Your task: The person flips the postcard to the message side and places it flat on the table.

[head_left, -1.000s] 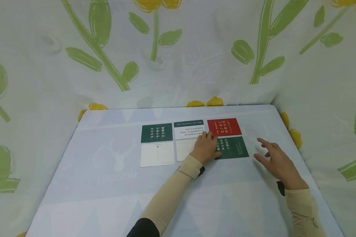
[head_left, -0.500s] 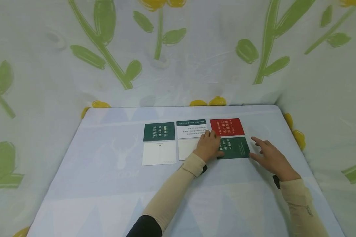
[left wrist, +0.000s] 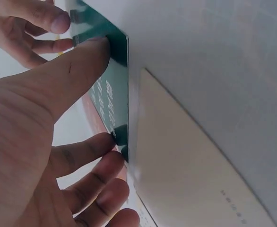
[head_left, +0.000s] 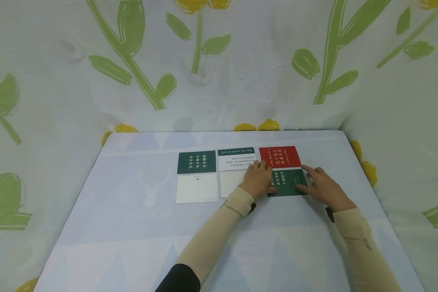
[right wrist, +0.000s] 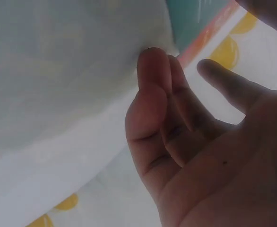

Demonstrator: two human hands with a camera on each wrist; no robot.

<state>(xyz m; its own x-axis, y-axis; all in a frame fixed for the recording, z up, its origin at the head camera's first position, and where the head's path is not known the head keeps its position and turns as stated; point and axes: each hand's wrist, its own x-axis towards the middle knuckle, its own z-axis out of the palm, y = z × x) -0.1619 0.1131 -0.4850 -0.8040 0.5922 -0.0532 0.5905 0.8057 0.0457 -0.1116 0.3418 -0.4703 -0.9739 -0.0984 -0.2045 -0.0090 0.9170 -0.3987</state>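
Observation:
A green card with white lettering lies flat on the table, just below a red card. My left hand rests at the green card's left side, its thumb on the card and the index fingertip at a corner, fingers loosely bent. From the other side my right hand reaches in, thumb tip over the card's right edge and index fingertip near its upper right corner. Under and beside the left hand lies a plain white card, partly covered. In the right wrist view the other fingers hang loosely curled.
Above the plain card is a white card with a green band. Farther left, a green card sits over a white postcard. The pale patterned table meets a flower-printed curtain at its back and sides.
My right hand has moved left from beside the cards to the green card's right edge. The left hand stays in place, and the head view has shifted slightly.

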